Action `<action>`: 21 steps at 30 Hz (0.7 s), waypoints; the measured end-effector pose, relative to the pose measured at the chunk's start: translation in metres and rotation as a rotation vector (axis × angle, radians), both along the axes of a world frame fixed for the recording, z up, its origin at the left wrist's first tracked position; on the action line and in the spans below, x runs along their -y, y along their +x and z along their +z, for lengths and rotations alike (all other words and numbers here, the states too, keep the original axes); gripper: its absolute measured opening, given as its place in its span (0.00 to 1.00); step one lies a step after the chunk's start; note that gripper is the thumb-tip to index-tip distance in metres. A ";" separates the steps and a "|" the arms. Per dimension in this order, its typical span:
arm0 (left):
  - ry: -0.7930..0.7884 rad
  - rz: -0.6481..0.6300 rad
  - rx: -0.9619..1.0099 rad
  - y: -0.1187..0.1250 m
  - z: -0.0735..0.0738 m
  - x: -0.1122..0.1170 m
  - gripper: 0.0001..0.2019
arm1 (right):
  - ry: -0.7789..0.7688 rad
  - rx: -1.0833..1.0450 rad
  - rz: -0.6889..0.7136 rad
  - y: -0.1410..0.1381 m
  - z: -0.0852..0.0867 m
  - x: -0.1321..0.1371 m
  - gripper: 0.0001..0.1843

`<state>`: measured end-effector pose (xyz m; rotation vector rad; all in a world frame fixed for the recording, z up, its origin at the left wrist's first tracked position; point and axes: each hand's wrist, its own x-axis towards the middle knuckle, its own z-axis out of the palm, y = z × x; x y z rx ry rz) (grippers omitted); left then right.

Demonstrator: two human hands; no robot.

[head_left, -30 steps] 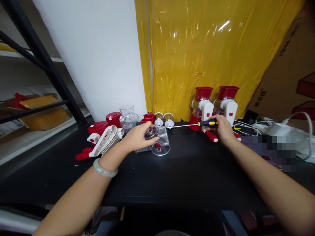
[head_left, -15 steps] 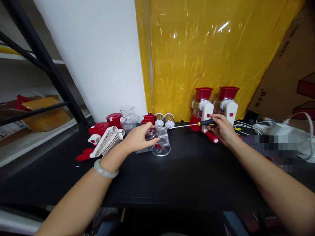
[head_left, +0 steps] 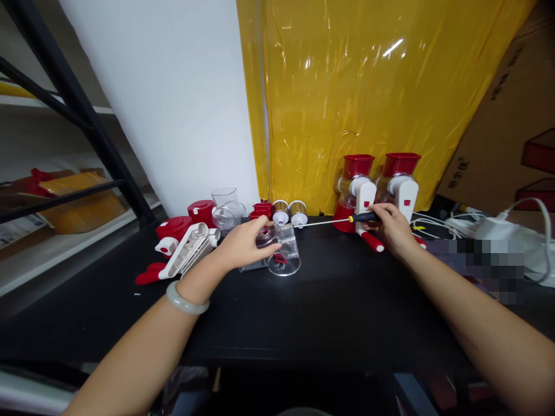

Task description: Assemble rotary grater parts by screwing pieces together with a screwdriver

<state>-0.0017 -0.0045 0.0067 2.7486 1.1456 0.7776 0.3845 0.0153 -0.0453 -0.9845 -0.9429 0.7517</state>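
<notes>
My left hand (head_left: 249, 241), with a pale bangle on the wrist, grips a clear plastic grater housing (head_left: 288, 242) that lies on its side, its round rim toward me. A small red part (head_left: 281, 259) shows through the clear plastic. In my right hand (head_left: 392, 228) is a screwdriver (head_left: 364, 217) with a black and yellow handle, held level. Its long thin shaft points left, and the tip reaches the upper edge of the housing; the exact contact is too small to make out.
Two assembled red and white rotary graters (head_left: 365, 196) stand at the back right. Two metal grater drums (head_left: 298, 213) sit behind the housing. White crank arms (head_left: 188, 248), red bases (head_left: 173, 226) and another clear housing (head_left: 228, 214) lie left. White cables (head_left: 442, 225) lie right.
Hardly anything differs. My right hand and the screwdriver handle have shifted very slightly; my left hand keeps its hold on the clear housing.
</notes>
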 end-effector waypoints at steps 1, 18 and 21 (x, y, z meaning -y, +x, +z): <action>0.001 -0.003 0.000 0.000 0.000 0.000 0.18 | -0.004 0.021 -0.023 0.000 -0.001 -0.001 0.24; -0.008 0.008 0.001 0.001 0.000 0.000 0.19 | 0.023 -0.092 0.135 -0.002 0.006 0.010 0.30; -0.004 0.000 0.004 0.000 0.000 0.000 0.19 | 0.036 -0.070 0.155 -0.002 0.006 0.010 0.27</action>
